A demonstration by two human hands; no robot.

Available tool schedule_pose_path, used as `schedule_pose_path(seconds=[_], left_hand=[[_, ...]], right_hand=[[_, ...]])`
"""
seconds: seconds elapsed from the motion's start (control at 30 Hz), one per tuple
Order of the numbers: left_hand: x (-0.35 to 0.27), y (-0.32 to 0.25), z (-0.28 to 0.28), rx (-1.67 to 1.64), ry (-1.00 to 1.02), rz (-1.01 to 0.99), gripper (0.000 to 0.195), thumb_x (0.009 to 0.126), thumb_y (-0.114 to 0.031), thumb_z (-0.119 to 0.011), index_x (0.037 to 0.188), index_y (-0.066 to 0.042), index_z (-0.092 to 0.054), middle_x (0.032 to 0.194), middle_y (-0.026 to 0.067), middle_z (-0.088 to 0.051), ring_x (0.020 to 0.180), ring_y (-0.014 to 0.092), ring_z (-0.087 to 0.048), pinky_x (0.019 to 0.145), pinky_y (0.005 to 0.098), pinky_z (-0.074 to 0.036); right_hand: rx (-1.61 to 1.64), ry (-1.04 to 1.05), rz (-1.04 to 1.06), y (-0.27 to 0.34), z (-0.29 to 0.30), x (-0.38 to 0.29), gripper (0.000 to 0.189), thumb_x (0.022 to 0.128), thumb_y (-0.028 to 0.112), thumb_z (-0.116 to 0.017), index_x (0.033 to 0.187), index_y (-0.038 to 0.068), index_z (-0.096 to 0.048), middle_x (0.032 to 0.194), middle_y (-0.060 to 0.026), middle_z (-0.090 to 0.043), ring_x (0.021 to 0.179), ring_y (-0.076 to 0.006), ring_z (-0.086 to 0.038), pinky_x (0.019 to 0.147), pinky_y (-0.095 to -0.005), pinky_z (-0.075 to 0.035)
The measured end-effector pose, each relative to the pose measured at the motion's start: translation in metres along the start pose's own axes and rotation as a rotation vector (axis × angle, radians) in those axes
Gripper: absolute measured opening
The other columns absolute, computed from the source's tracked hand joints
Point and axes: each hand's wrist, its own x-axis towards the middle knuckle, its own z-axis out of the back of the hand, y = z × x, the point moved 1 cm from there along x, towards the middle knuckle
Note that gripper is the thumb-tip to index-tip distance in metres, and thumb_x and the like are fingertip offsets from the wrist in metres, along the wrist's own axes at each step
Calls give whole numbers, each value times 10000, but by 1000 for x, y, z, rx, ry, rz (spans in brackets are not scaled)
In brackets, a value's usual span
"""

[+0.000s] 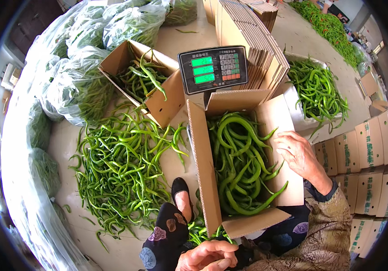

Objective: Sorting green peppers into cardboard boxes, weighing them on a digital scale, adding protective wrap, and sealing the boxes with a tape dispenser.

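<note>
An open cardboard box (204, 169) stands before me, its flaps raised and spread. Long green chili peppers (244, 159) lie curled inside it, a few tips reaching over the right flap (290, 183). Over that flap is my right hand (294, 154), fingers bent and slightly apart, nothing visible in it; whether it touches the cardboard is unclear. My left hand (209, 255) hovers low near the box's front flap (255, 222), loosely curled with no object showing, its palm partly hidden. Behind the box rises a scale's display panel (213, 69) with lit green readouts.
A large pepper heap (122, 169) covers the floor at left, beside a smaller box of peppers (166, 105). Bagged peppers (78, 81) line the far left. Flattened cartons (248, 44) stand behind the scale. At right are a white foam crate (294, 101) and stacked printed boxes (366, 145).
</note>
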Motion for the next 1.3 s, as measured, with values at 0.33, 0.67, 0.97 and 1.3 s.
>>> schedule_pose_path(seconds=[0.33, 0.67, 0.97, 1.3], left_hand=[[12, 8, -3, 6, 78, -135, 245, 942, -43, -547, 1182, 3, -534, 908, 62, -593, 823, 121, -546, 761, 250, -440], [1, -39, -7, -9, -151, -309, 265, 890, -117, -587, 1100, 41, -554, 886, 71, -595, 751, 134, -552, 699, 247, -439], [28, -81, 21, 736, -46, -306, 531, 882, -120, -656, 1346, -9, -424, 1202, 121, -499, 999, 184, -552, 755, 269, -488], [38, -82, 16, 961, -244, -307, 327, 831, -51, -679, 1139, -13, -573, 803, 63, -639, 671, 132, -591, 619, 271, -492]], right_hand=[[-50, -18, -150, -43, -76, 63, 300, 854, 263, -643, 941, -18, -585, 826, -204, -636, 779, -399, -623, 668, -453, -498], [-682, 104, -147, -9, -48, 67, 184, 820, 132, -583, 949, 2, -563, 790, -111, -608, 710, -266, -632, 584, -385, -502], [-300, -174, 368, 115, 9, 21, 169, 782, 62, -643, 903, 7, -538, 694, -43, -454, 607, -196, -490, 513, -323, -426], [-154, -264, 506, 159, 51, 4, 469, 861, 373, -657, 1132, -8, -611, 1033, -95, -630, 870, -209, -582, 749, -335, -468]])
